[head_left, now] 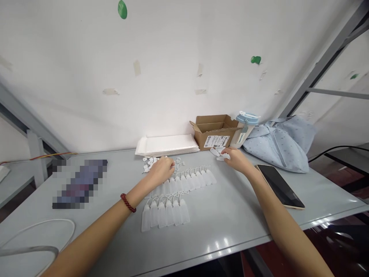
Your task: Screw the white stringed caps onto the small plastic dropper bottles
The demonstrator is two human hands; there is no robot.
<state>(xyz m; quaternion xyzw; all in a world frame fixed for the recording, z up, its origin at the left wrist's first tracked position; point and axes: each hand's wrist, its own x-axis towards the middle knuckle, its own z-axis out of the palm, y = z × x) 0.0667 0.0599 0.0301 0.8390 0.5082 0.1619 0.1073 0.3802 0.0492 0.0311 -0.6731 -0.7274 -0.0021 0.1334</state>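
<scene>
My left hand (163,169) is closed over a small pile of white caps (147,165); its fingertips are hidden, so what they hold cannot be made out. My right hand (235,158) is at the foot of the cardboard box, its fingers closed on a small translucent plastic bottle (223,157). Other loose bottles (215,152) lie beside those fingers. Nearer to me are two rows of flat bottles, a back row (191,181) partly behind my left hand and a front row (165,213), with thin strap-like loops at their tops.
White padded envelopes (170,144) are stacked against the wall, beside an open cardboard box (215,132). A blue-lidded cup (244,129), a blue cloth bag (279,146) and a phone (280,185) stand or lie to the right. A pixelated dark object (82,184) and a white cable (69,223) are at left.
</scene>
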